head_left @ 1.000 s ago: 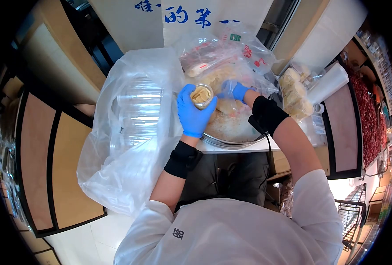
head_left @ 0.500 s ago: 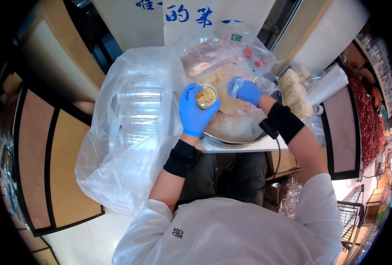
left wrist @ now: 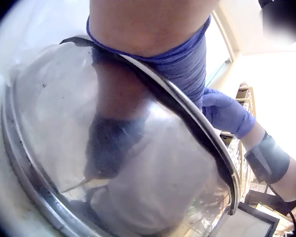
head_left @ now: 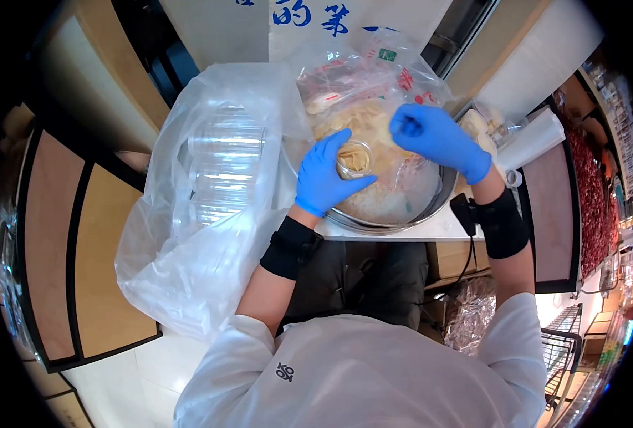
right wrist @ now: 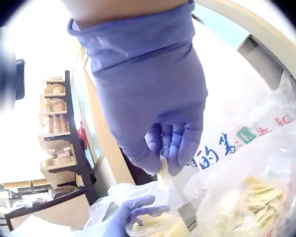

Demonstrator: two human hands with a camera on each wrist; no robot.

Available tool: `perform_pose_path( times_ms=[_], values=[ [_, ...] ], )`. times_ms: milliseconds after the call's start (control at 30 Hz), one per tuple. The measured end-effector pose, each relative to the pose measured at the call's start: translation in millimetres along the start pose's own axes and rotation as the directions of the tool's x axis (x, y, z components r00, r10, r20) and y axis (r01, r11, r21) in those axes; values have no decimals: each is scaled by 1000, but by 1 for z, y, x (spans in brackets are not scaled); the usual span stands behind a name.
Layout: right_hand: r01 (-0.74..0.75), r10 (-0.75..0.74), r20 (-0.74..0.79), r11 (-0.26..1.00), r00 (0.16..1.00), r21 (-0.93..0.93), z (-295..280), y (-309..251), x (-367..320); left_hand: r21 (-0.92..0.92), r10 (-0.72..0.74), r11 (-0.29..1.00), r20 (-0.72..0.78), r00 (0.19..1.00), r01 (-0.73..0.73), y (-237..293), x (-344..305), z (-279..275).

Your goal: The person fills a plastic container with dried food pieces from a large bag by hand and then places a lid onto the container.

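The white desk (head_left: 437, 230) shows only as a narrow bare strip along its near edge. A wide metal basin (head_left: 373, 227) sits on it, with its rim almost at that edge. Right of the basin stand tubs of pale food (head_left: 475, 123), with a white roll (head_left: 534, 135) and a small round lid (head_left: 514, 176) just beside them. A large clear bag (head_left: 209, 242) slumps over the desk's left end.

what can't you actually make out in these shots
- Head view: how full the jar is; the left hand wraps it.
- Head view: the pale piece pinched by the right hand, covered by curled fingers.
- Left wrist view: the jar, hidden behind the left hand and the metal bowl.
- Right wrist view: the jar's lower part, cut off by the bottom edge.
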State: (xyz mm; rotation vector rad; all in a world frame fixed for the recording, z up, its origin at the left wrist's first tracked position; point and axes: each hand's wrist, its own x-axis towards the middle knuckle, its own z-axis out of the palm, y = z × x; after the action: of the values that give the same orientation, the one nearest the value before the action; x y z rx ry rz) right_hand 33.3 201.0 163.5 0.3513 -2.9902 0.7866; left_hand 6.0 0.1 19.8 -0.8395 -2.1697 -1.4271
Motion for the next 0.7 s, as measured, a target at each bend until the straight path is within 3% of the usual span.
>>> perform_pose_path(
  times_ms=[67, 100, 167, 333, 600, 667, 700],
  values=[
    [126, -142, 60, 968, 988, 217, 15, -5, 6, -51, -34, 998, 16, 999, 34, 1, 0, 0],
    [131, -147, 58, 967, 987, 218, 24, -6, 9, -93, -36, 995, 18, 999, 38, 2, 0, 0],
    [271, -270, 21, 957, 963, -101, 40, -7, 14, -131, -38, 991, 16, 999, 40, 3, 2, -2],
    [274, -273, 52, 962, 961, -7, 57, -4, 10, 41, 142, 989, 24, 990, -143, -3, 1, 1],
    [192, -190, 25, 980, 981, -57, 33, -3, 4, 27, 76, 997, 14, 997, -76, 1, 0, -1],
    [141, -148, 53, 983, 988, 121, 33, -4, 1, 19, 79, 997, 11, 997, -80, 0, 0, -1],
    [141, -149, 52, 983, 988, 121, 32, -6, 1, 10, 54, 998, 28, 998, -54, 1, 0, -1]
  ],
)
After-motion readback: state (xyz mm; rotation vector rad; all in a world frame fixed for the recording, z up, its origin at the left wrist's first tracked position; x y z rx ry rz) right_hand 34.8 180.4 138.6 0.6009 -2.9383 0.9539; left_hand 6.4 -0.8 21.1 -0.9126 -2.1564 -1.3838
